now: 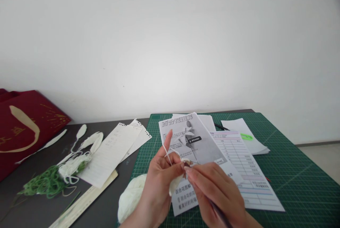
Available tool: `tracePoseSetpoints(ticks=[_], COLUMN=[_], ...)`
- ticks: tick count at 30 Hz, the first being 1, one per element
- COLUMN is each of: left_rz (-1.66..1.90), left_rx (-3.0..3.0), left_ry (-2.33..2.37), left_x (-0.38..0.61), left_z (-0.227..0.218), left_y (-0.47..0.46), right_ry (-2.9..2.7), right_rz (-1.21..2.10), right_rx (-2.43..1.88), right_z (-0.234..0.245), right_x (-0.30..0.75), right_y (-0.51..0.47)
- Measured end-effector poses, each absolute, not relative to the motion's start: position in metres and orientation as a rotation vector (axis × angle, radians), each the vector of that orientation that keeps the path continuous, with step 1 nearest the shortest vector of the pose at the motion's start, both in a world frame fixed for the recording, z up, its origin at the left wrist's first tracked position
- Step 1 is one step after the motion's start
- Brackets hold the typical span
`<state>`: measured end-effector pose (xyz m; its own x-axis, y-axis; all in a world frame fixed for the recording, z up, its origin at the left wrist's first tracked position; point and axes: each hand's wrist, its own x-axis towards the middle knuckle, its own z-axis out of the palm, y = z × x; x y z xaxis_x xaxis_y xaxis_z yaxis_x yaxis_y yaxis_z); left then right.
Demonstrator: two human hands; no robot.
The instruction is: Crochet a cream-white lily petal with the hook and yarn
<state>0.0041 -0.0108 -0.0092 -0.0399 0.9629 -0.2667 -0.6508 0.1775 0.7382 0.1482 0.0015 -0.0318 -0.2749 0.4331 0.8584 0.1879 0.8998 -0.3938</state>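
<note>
My left hand (pixel 162 182) pinches a small white crochet piece (pixel 175 184) between thumb and fingers. Its index finger points up, with a strand of white yarn (pixel 166 154) looped round it. A crochet hook (pixel 220 213) with a dark handle is gripped in my right hand (pixel 216 189), its tip meeting the white piece where both hands come together. The fingers partly hide the stitches. Beside my left wrist sits a ball of white yarn (pixel 130 198). Under the hands lies a printed pattern sheet (pixel 207 146) with a picture of a flower.
A green cutting mat (pixel 300 174) carries a printed table sheet (pixel 262 199), folded white paper (pixel 239 130) with a bright green clip (pixel 246 136), and a black pen (pixel 220 126). Leftward lie handwritten notes (pixel 106 153), green yarn (pixel 45 183), white crocheted petals (pixel 81 131), a ruler (pixel 87 201) and a red bag (pixel 39 114).
</note>
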Motion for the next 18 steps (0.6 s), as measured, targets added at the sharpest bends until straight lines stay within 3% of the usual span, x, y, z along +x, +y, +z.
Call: tracePoseSetpoints(ticks=[2, 4, 11, 18], left_rz=[1.364, 1.329, 1.147, 1.096], left_rx=[0.450, 0.477, 0.612, 0.657], left_ry=[0.842, 0.831, 0.784, 0.770], left_x=[0.001, -0.003, -0.021, -0.027], left_z=[-0.008, -0.005, 0.003, 0.007], left_y=[-0.010, -0.009, -0.004, -0.005], right_ry=[-1.981, -2.011, -1.588, -1.263], right_rz=[0.005, -0.010, 0.912, 1.288], right_rx=[-0.420, -0.405, -0.458, -0.543], right_z=[-0.031, -0.028, -0.021, -0.028], right_x=[0.151, 0.154, 0.155, 0.155], right_y=[0.001, 0.003, 0.009, 0.005])
